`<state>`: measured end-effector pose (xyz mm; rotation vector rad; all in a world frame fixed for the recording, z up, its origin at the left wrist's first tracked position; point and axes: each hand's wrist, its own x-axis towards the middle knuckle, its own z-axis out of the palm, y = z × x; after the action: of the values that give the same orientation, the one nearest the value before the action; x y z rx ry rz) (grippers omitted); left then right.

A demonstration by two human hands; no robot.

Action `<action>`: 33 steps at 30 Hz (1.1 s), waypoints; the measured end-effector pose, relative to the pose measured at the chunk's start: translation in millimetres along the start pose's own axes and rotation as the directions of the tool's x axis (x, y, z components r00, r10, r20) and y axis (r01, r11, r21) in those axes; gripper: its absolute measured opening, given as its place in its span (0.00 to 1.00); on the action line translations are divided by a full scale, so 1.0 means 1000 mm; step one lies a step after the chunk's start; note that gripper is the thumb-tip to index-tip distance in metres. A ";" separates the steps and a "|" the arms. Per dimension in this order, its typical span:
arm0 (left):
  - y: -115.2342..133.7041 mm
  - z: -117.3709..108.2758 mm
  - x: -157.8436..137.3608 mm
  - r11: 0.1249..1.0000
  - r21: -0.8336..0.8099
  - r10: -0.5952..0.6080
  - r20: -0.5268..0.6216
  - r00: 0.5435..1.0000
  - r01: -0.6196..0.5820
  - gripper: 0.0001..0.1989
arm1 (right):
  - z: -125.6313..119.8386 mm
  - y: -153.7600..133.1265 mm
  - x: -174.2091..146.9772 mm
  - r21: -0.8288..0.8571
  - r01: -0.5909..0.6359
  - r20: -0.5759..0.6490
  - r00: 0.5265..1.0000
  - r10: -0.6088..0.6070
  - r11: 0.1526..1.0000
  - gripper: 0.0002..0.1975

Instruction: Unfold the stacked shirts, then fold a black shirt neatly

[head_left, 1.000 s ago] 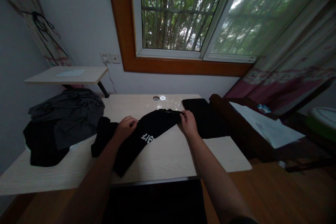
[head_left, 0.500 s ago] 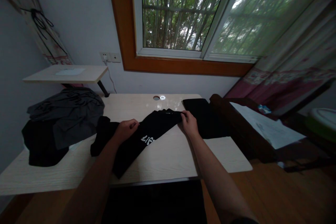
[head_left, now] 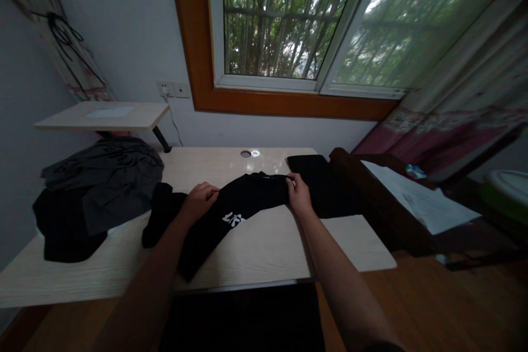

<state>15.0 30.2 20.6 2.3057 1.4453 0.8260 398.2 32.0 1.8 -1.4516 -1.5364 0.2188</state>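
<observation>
A black T-shirt (head_left: pixel 243 198) with white lettering lies partly folded over the pale wooden desk (head_left: pixel 264 247). My left hand (head_left: pixel 201 199) is closed on the shirt's upper edge, left of the lettering. At the shirt's right end, near the collar, my right hand (head_left: pixel 298 193) pinches the cloth between thumb and fingers. Another part of the dark cloth bunches to the left of my left wrist. Just right of my right hand lies a flat, folded black garment (head_left: pixel 334 190).
A heap of dark grey and black clothes (head_left: pixel 111 181) fills the desk's left side, below a small raised shelf (head_left: pixel 103 115). On the right, a dark brown piece of furniture (head_left: pixel 371 203) holds white paper sheets (head_left: pixel 416 198). A window (head_left: pixel 284 22) is behind the desk.
The shirt's right part has opened downward, so its lower edge now bows and more of the lettering shows. My right hand has shifted slightly right; my left hand has barely moved.
</observation>
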 end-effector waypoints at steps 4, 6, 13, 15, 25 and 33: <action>0.000 0.000 -0.001 0.997 -0.029 -0.067 0.070 0.995 0.069 0.15 | 0.000 -0.002 0.000 0.026 -0.028 0.018 0.999 0.027 0.999 0.16; 0.000 0.000 -0.001 0.996 -0.033 -0.083 0.083 0.993 0.086 0.15 | -0.001 -0.003 0.000 0.029 -0.046 0.030 0.999 0.045 0.999 0.16; 0.001 -0.001 -0.003 0.991 -0.026 -0.129 0.101 0.986 0.132 0.16 | -0.003 -0.004 -0.001 -0.011 -0.090 0.059 0.994 0.090 0.996 0.17; 0.003 -0.001 -0.002 0.991 -0.015 -0.132 0.103 0.986 0.134 0.15 | -0.003 -0.006 -0.001 -0.020 -0.095 0.058 0.994 0.096 0.995 0.17; 0.009 -0.006 -0.004 0.988 -0.014 -0.151 0.033 0.988 0.152 0.15 | -0.005 -0.010 -0.003 -0.034 -0.087 0.091 0.992 0.090 0.996 0.18; 0.008 -0.013 -0.006 0.964 -0.157 -0.250 -0.276 0.928 0.213 0.15 | -0.003 -0.010 -0.003 -0.068 -0.060 0.097 0.993 0.066 0.996 0.17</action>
<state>11.2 21.0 33.1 1.9327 1.6947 1.1871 393.2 25.0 9.3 -1.5619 -1.5911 0.2848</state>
